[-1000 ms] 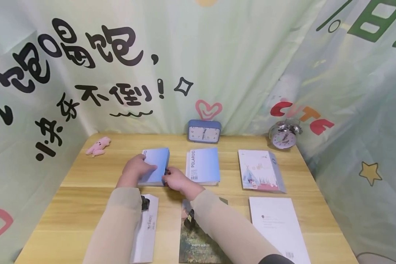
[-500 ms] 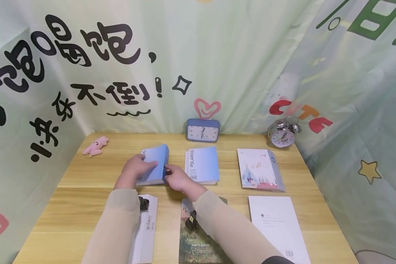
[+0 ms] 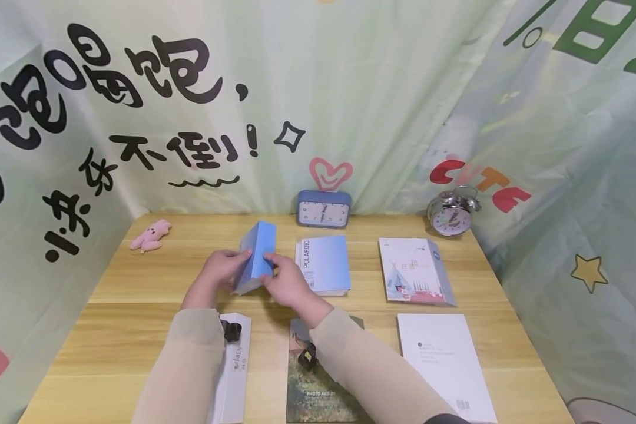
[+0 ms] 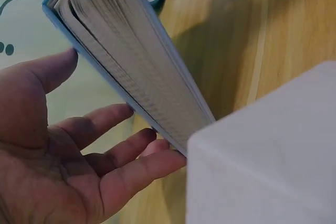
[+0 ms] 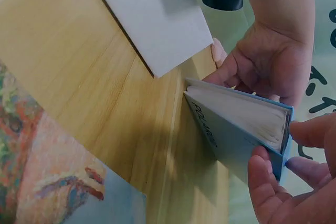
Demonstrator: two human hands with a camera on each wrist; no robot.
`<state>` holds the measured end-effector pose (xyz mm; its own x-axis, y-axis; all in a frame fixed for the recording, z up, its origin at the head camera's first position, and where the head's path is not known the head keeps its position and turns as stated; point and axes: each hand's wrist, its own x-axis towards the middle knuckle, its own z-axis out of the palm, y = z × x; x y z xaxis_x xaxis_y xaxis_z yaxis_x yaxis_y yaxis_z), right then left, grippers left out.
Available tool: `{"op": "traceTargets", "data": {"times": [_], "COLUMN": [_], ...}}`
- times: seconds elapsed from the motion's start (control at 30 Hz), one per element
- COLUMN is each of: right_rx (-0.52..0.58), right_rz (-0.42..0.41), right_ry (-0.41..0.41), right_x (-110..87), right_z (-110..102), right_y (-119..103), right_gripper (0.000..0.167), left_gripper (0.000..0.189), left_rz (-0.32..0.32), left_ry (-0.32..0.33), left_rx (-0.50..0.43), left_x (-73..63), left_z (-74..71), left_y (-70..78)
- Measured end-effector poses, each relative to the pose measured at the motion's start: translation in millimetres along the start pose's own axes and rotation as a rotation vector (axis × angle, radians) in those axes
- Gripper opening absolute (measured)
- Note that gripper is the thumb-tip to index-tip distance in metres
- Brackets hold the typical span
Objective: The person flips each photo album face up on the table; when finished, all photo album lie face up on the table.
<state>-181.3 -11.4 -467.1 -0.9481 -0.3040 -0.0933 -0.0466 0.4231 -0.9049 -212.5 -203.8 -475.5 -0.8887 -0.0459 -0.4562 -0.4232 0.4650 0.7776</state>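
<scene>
Pale wood-grain tabletop (image 3: 127, 330) below. Thick blue hardcover album (image 3: 257, 257) tilted, spine pinched by right hand (image 3: 287, 282), cover steadied by relaxed fingers of left hand (image 3: 217, 272); album held between both. Apparent step: album reorientation; two-sided support called for next.

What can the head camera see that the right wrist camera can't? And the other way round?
Only the head view shows the pink toy, the blue clock and the silver alarm clock. Only the right wrist view shows lettering on the held blue album. Both show the right hand gripping that album, the left hand touching it, and the wooden table.
</scene>
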Motion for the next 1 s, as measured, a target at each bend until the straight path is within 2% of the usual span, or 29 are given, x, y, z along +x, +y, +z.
{"op": "traceTargets", "data": {"times": [0.23, 0.57, 0.9, 1.0], "right_rx": [-0.029, 0.182, 0.302, 0.316], "right_rz": [0.012, 0.012, -0.001, -0.004], "right_ry": [0.074, 0.097, 0.097, 0.099], "right_x": [2.6, 6.3, 4.8, 4.9], "right_z": [-1.2, -4.3, -5.5, -5.2], "right_y": [1.9, 5.0, 2.1, 2.1], "right_gripper": [0.067, 0.044, 0.033, 0.028], "left_gripper": [0.075, 0.077, 0.068, 0.068], "left_rz": [0.022, 0.094, 0.123, 0.153], "left_ry": [-0.01, -0.002, 0.013, 0.037], "left_rx": [-0.071, -0.071, -0.141, -0.161], "left_x": [-2.5, -12.7, -18.0, -19.4], "left_z": [3.4, 6.5, 7.0, 7.0], "left_y": [0.8, 15.3, 18.5, 19.7]}}
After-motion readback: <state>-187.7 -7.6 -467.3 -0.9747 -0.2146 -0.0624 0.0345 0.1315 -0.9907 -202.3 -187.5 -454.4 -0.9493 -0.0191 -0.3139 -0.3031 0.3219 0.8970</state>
